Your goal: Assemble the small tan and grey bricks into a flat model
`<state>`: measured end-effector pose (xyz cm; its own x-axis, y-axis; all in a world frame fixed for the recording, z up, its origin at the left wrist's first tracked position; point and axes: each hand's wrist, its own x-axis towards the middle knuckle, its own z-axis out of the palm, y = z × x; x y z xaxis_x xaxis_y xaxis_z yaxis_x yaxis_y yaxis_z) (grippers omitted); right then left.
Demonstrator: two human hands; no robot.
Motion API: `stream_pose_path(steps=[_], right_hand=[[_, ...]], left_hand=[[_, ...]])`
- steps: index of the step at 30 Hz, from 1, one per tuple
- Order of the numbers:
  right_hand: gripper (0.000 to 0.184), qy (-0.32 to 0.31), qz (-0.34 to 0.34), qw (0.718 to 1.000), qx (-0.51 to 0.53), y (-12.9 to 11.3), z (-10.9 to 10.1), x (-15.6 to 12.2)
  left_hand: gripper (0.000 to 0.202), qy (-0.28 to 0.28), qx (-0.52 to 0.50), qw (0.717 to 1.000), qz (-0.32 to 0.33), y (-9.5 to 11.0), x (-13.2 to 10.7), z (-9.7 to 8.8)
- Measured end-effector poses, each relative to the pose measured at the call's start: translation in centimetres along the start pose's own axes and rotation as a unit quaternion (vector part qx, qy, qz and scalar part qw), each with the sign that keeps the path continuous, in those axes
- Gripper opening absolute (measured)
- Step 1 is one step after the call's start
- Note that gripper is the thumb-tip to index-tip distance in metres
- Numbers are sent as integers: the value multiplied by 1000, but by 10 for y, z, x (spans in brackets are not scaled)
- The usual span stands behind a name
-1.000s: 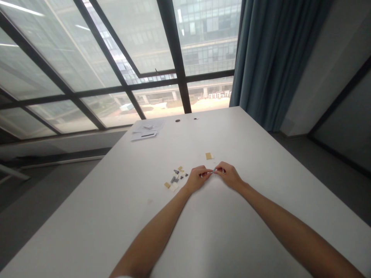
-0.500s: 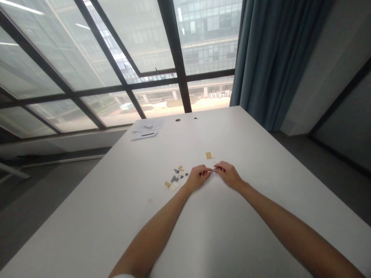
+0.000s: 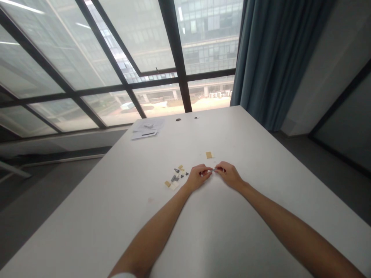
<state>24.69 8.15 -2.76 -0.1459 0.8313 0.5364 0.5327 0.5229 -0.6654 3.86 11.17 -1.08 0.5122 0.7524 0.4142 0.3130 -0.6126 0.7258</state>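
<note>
Between my two hands is a small grey piece [image 3: 213, 170], too small to identify, perhaps a toy building brick. My left hand [image 3: 199, 175] pinches its left end with thumb and forefinger. From the other side my right hand [image 3: 228, 173] grips the right end, its fingers closed. Just beyond the hands lies a tan square piece [image 3: 209, 155] with a pale edge. Left of my left hand several loose pieces are scattered: grey blocks [image 3: 174, 178], small black pieces [image 3: 182, 176], a tan piece [image 3: 167, 183] and white pieces [image 3: 174, 186].
The white table [image 3: 246, 239] spreads out all around. Sheets of paper [image 3: 146, 129] lie at its far left corner. A dark round table hole [image 3: 178, 119] and a small dark item [image 3: 196, 117] are near the far edge. A blue curtain [image 3: 269, 65] hangs at the right.
The grey piece has turned from slanting to nearly level between my fingertips. Both hands stay in almost the same place, and the loose pieces lie as before.
</note>
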Motion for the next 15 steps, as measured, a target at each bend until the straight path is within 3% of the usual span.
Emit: stream_pose_path(steps=[15], right_hand=[[12, -10, 0, 1000, 5, 0, 1, 0]], left_hand=[[24, 30, 41, 999, 7, -4, 1, 2]])
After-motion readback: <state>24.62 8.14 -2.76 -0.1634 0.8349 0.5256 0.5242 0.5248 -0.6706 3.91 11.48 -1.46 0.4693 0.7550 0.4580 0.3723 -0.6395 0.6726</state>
